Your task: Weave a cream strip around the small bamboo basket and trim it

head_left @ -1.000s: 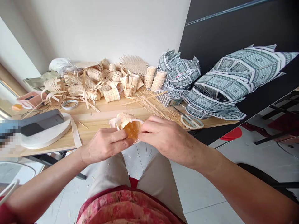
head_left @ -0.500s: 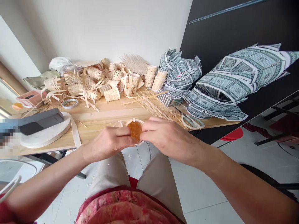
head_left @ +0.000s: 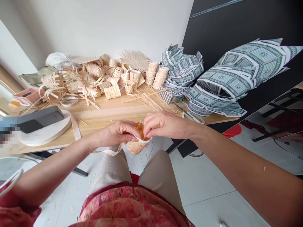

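My left hand (head_left: 120, 133) is closed on the rim of a small woven basket (head_left: 136, 147), thumb and fingers pinching its near-left edge. The basket is held tilted above my lap, its pale outer weave showing and its inside glowing orange. White fabric tape (head_left: 113, 152) runs along the rim and hangs in a loop to the left. My right hand (head_left: 161, 124) is pinched at the far-right side of the basket's mouth; what its fingertips hold is too small to make out. A thin dark thread (head_left: 149, 149) loops down beside the basket, below this hand.
Woven baskets (head_left: 112, 92) and loose strips fill the back of the wooden table (head_left: 104, 115). Scissors (head_left: 193, 116) lie at the right by folded-paper structures (head_left: 227, 78). A tape ring (head_left: 69, 101) and a wide white roll (head_left: 47, 134) with a dark device (head_left: 44, 118) are left.
The basket has tilted, so its outer side now shows. My right hand has risen slightly and its fingers are drawn into a pinch. The white tape loop has come into view.
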{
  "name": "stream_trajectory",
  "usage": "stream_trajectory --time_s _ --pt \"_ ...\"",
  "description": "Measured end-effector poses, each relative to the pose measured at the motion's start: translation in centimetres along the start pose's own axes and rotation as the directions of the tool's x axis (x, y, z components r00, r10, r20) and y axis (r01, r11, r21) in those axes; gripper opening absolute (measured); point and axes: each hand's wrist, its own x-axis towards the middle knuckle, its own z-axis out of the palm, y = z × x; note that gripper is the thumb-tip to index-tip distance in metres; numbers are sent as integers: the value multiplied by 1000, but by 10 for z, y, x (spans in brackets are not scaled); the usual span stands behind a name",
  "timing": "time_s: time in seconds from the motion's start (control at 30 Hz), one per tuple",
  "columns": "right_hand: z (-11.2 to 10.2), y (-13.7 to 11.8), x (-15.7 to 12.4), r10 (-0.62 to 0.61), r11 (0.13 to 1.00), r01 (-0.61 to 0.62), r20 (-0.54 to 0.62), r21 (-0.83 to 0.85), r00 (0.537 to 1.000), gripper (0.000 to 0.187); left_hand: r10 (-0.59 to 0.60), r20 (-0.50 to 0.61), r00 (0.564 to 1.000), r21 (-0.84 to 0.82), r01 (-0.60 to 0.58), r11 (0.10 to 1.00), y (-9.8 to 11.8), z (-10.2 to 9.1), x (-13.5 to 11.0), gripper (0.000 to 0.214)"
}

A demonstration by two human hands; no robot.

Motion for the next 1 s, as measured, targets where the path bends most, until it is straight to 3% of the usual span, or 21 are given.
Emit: stream_trajectory --time_s 0.2,0.37,0.73,1.0 --pt "4 10 2 8 996 -12 44 85 999 15 25 21 999 53 -26 998 -3 2 0 15" --pt "6 17 2 -43 993 43 -3 109 999 15 58 -17 998 87 -57 995 -9 4 3 18" --pt "20 12 2 -167 985 160 -134 -55 977 20 158 -83 984 177 -142 974 -15 6 6 33" --pt "4 11 5 -141 968 131 -31 -213 989 19 103 -61 993 139 -94 986 -14 -3 9 25"
